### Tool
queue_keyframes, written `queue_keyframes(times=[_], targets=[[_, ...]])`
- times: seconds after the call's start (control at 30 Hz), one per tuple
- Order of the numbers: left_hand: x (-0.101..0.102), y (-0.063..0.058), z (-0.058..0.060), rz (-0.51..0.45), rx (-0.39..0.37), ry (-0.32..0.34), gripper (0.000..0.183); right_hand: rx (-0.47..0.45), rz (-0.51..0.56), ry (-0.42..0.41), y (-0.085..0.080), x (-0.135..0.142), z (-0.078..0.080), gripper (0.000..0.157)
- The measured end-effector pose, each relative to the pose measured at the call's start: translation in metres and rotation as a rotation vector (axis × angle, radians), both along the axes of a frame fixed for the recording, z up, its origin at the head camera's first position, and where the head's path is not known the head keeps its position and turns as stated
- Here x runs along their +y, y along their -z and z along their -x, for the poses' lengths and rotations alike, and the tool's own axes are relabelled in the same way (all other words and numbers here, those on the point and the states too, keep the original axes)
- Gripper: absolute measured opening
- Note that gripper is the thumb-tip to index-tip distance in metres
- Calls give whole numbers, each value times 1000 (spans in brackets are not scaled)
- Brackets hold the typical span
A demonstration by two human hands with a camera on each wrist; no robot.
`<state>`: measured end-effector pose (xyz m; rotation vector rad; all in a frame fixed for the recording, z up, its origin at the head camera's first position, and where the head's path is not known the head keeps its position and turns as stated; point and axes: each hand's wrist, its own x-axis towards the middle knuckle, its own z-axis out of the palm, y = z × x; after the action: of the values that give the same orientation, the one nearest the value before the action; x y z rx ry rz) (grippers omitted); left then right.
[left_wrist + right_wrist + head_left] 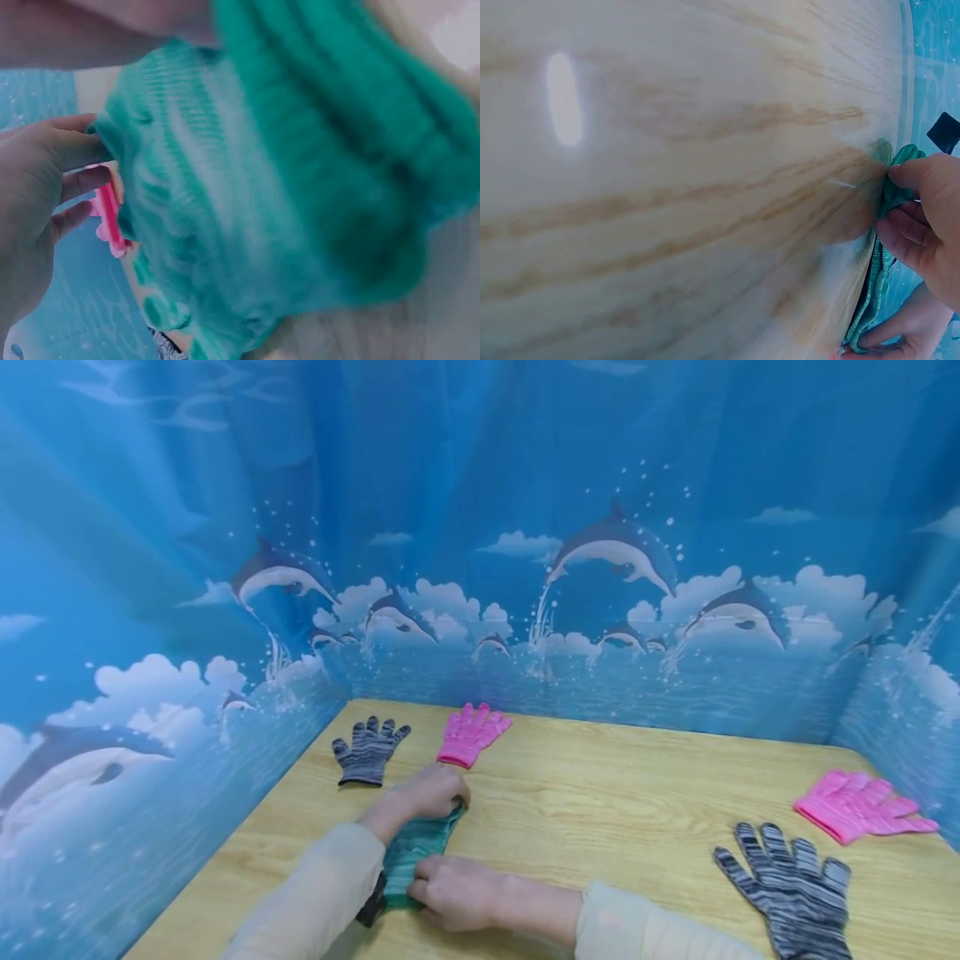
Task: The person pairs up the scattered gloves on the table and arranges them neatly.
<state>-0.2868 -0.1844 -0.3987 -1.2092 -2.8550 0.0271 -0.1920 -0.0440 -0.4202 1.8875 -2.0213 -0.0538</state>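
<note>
A green knitted glove is held stretched between both hands near the table's left front. The left hand pinches the glove's far edge, its other fingers bent beside it. On the near side, the right hand grips the opposite edge between thumb and fingers. In the left wrist view, the glove's ribbed cuff and loose fingers show close up, and the left hand pinches a side edge. The right wrist view shows the right hand holding fabric, with the left hand lower down.
On the wooden table lie a grey striped glove and a pink glove at the far left. Another pink glove and grey striped glove lie at the right. A blue dolphin-print curtain surrounds the table's back and sides.
</note>
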Motion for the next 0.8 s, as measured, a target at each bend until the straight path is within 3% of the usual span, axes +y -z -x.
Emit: queue_keyframes(times=[0.1,0.3,0.53,0.8], targets=[[-1,3,-1,-1,34,14,18,12,4,0,0,-1,-1,13],[-10,-7,-9,-28,82,-56,16,9,-12,18,0,-1,-1,16],[-23,-12,-26,2,-5,-8,12,-12,-2,32,-2,-1,-1,15],[-28,-4,-33,-1,-65,-53,18,-7,79,37,4,-4,-2,6]])
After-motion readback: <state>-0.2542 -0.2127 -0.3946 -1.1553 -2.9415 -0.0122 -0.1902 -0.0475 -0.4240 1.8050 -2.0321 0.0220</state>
